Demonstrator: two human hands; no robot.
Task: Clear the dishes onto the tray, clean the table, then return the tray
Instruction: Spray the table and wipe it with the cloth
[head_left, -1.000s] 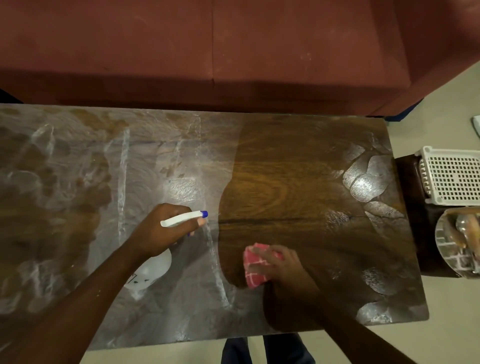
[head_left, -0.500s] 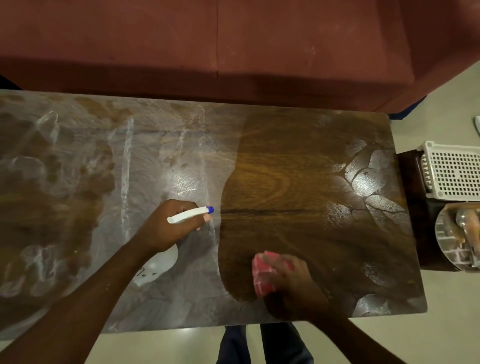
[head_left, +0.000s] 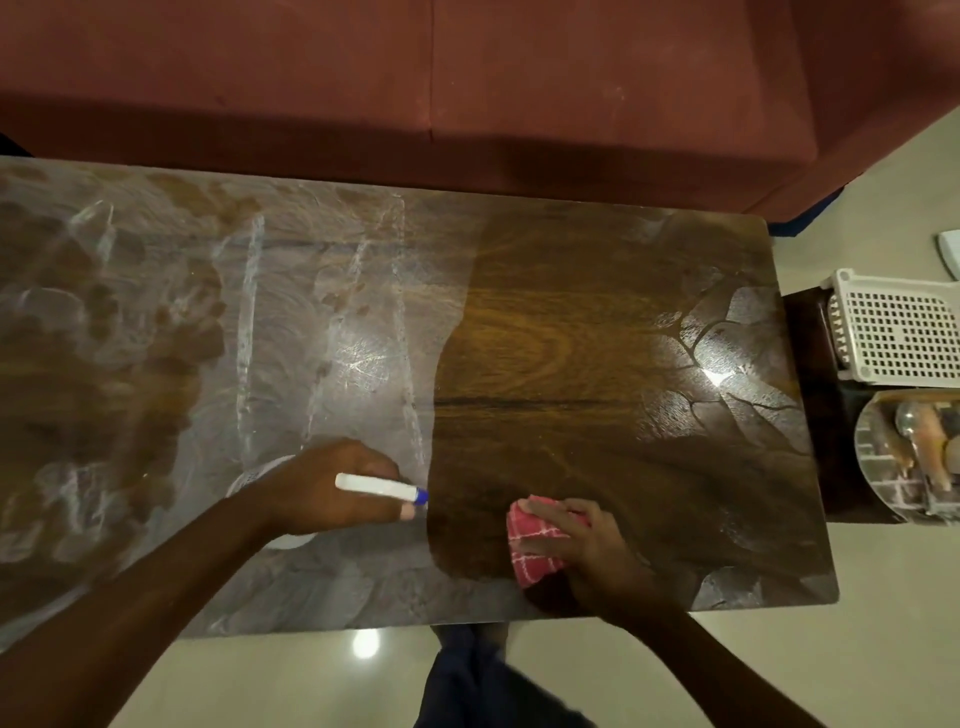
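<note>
Both hands are holding tools: our right hand is gripping the pink cloth against the table near its front edge, our left hand clasping the spray bottle. We are judging the dishes cleared, the left half unwiped, and the tray unreturned.

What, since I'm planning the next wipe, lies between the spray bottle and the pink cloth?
Nothing but bare table, head view: streaked film by the spray bottle, dark wood toward the cloth.

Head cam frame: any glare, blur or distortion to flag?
Head view: glare hotspot on the table near its right end, and another bright reflection on the floor. Mild motion blur on the left hand. The table's edges bow slightly from the wide-angle lens. The sofa is dim.
</note>
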